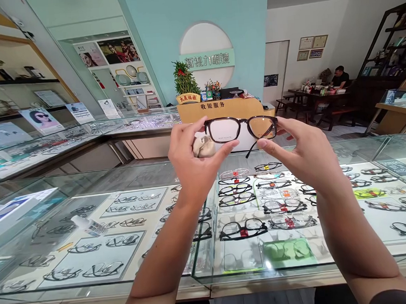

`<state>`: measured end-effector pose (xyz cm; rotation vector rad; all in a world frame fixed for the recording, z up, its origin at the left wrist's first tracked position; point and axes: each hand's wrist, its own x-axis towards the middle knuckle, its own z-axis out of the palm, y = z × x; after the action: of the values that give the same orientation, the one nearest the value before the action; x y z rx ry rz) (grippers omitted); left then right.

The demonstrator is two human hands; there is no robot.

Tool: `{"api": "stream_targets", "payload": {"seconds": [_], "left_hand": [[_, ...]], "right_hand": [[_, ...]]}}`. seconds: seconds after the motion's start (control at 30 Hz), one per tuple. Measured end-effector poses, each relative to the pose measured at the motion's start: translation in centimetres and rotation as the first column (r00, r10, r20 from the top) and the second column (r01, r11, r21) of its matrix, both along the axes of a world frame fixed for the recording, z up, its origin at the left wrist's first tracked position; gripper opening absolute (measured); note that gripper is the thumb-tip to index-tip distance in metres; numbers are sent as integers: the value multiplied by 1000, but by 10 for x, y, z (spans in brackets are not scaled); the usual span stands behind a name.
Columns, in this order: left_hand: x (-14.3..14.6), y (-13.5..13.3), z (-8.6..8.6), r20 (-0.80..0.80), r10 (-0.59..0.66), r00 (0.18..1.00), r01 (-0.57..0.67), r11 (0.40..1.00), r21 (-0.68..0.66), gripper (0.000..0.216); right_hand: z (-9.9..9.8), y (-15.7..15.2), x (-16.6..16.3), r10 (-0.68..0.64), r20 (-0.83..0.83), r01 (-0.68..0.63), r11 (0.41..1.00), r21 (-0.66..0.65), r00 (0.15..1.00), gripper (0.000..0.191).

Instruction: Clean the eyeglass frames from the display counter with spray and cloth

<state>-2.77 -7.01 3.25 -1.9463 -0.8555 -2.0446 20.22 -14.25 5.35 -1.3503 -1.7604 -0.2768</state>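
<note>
Up in front of me, above the glass counter, I hold a pair of dark-framed eyeglasses (243, 121) with both hands. My left hand (197, 164) grips the left end of the frame between fingers and thumb. A crumpled beige cloth (204, 147) is tucked in that palm. My right hand (305, 152) pinches the right end, its thumb close under the right lens. One dark temple arm (251, 149) slants down below the frame. Faint print shows on the left lens.
Below my hands, a glass display case (212, 281) holds rows of eyeglasses. A small white bottle (88, 226) stands on its left part. Behind are a cashier desk (221, 111) and another display counter (145, 121). Someone (340, 78) sits at a far table on the right.
</note>
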Motion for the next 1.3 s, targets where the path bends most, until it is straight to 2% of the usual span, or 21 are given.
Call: {"api": "stream_targets", "payload": {"seconds": [0.2, 0.53, 0.7, 0.9, 1.1, 1.3], "left_hand": [[0, 0, -1, -8, 28, 1000, -28, 999, 46, 63], [-1, 0, -6, -59, 134, 989, -126, 985, 120, 72], [-1, 1, -7, -103, 190, 976, -181, 979, 94, 79], [3, -2, -7, -71, 145, 987, -140, 988, 73, 76], [5, -1, -6, -64, 142, 988, -141, 990, 18, 71], [2, 3, -5, -53, 72, 996, -73, 997, -33, 61]], "right_hand": [[1, 0, 0, 13, -14, -14, 999, -41, 1000, 43], [2, 4, 2, 167, -98, -184, 963, -196, 981, 36], [2, 6, 1, 146, -117, -168, 963, -208, 982, 33], [0, 11, 1, 123, -135, -153, 958, -241, 983, 34], [-3, 13, 1, 74, -114, -94, 980, -178, 991, 37], [-3, 10, -2, 41, -116, -50, 996, -70, 992, 45]]}}
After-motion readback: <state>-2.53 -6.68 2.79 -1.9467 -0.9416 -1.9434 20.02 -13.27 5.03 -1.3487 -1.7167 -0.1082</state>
